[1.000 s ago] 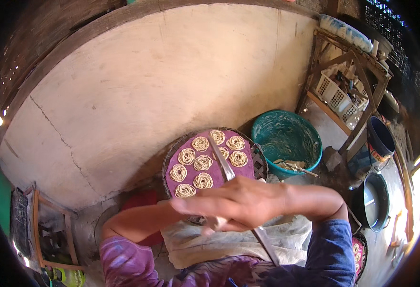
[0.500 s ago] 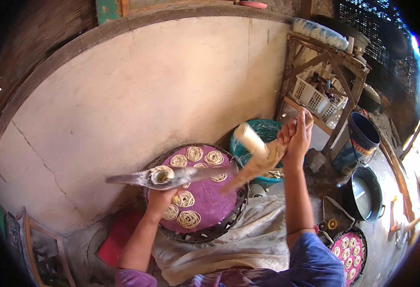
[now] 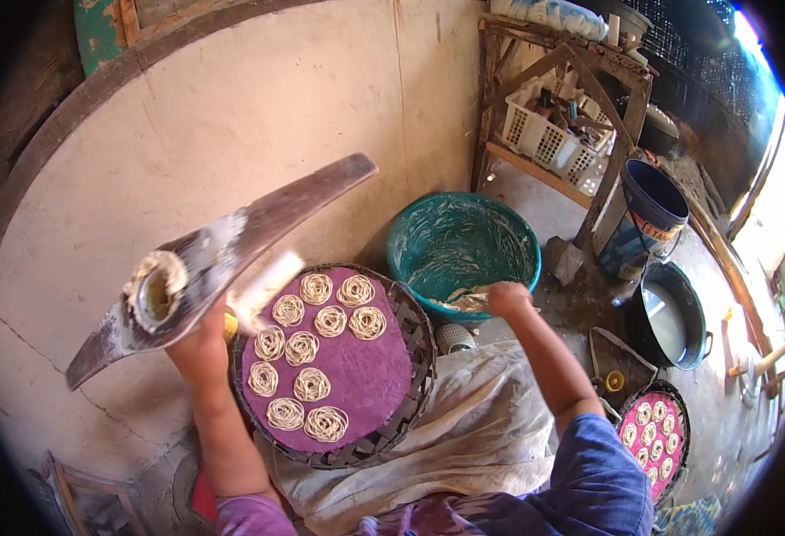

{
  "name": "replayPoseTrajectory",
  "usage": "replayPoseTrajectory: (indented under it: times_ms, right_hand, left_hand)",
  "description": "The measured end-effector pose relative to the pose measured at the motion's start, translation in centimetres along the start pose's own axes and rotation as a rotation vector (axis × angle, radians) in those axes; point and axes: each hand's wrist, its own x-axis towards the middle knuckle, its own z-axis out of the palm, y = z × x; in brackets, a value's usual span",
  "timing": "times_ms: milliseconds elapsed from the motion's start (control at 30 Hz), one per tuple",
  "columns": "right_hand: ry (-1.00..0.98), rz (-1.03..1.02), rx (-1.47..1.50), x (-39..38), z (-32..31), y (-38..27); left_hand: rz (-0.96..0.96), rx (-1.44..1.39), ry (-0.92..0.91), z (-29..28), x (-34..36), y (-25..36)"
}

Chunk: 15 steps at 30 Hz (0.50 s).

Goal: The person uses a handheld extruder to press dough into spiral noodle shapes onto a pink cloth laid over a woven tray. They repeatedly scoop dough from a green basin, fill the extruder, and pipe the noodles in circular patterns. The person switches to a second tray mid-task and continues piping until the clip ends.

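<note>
**Holding the noodle press aloft while the other hand reaches into the dough basin**

Reading from left to right: the left hand (image 3: 203, 344) is closed around the body of a long wooden noodle press (image 3: 223, 255), which it holds raised and tilted, its round dough-caked nozzle end toward the camera and its flat handle running up and to the right. The fingers wrap the press from below; little of them shows. Just beside and below the press lies a round woven tray (image 3: 415, 357) covered with a purple cloth (image 3: 370, 375), on which ten pale noodle coils (image 3: 312, 384) sit apart from one another; the lower right part of the cloth is bare. The tray rests on a white sack cloth (image 3: 473, 429) spread over the person's lap. Further right, the right hand (image 3: 506, 297) reaches over the rim of a green basin (image 3: 464, 241) smeared with pale dough. Its fingers look curled over a lump of dough at the basin's near edge, but whether they have closed on it cannot be told. At far right stand a blue bucket (image 3: 647, 214), a dark pot (image 3: 678, 313) and a second tray of coils (image 3: 656, 438).

As a judgement, the step goes best if the press is kept steady and clear of the finished coils, so that no dough drips onto them, and if the right hand gathers a compact lump that fits the press barrel.
</note>
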Motion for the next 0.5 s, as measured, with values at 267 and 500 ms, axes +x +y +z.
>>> replayPoseTrajectory:
  times_ms: [267,500]
  right_hand:
    - [-0.098,-0.270,-0.319,3.0,-0.6,4.6]
    - [-0.010,-0.174,-0.419,8.3,-3.3,8.5]
  left_hand:
    - [0.241,0.492,-0.454,1.2,0.4,-0.6]
    - [0.355,0.566,-0.438,1.4,-0.1,-1.2]
